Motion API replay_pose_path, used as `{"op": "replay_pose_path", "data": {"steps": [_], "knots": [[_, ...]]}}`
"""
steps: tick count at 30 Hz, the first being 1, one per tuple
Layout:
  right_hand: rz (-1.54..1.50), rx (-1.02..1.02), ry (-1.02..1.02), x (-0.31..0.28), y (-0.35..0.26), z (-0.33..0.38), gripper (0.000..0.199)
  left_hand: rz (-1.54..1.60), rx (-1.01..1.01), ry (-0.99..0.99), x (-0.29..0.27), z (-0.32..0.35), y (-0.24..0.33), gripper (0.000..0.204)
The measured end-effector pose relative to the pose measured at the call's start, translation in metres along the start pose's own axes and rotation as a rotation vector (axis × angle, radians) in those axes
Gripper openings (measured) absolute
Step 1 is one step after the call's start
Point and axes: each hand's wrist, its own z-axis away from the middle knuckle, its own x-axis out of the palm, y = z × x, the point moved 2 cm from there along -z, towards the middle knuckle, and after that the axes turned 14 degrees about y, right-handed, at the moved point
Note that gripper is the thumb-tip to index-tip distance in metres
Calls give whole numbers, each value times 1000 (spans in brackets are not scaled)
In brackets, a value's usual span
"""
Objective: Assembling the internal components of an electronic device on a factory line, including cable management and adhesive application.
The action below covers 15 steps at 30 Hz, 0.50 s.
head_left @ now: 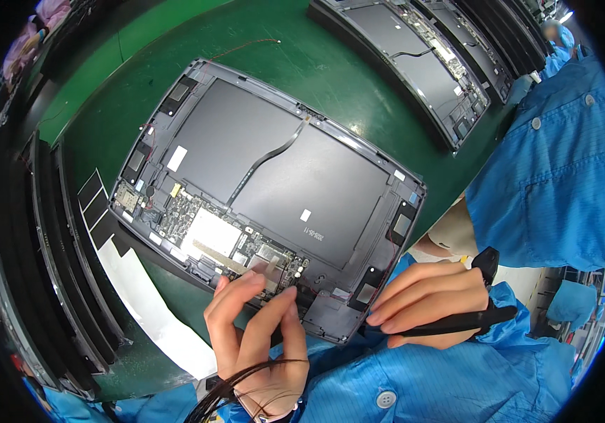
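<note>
An opened tablet-like device lies tilted in front of me, its inside facing up. It shows dark battery panels, a black flat cable and a circuit board along the near left edge. My left hand is over that board, its fingers bent. Thumb and index finger meet near the end of a thin brownish strip, which crosses the board's silver shield. My right hand is by the device's near right corner, fingers curled round a slim black tool. Its exact kind is unclear.
Dark panels stand in a row at the left, next to a white paper strip. More opened devices lie at the upper right. A person in a blue smock is at the right. A thin red wire crosses the green table.
</note>
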Motion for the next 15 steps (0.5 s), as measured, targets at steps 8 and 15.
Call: {"op": "replay_pose_path", "data": {"steps": [8,15], "knots": [[38,19,-15,12,-3,2,20,-30,106,-198,-13,6,-7,27],[68,50,-14,16,-8,3,20,74,167,-246,-15,4,4,22]]}}
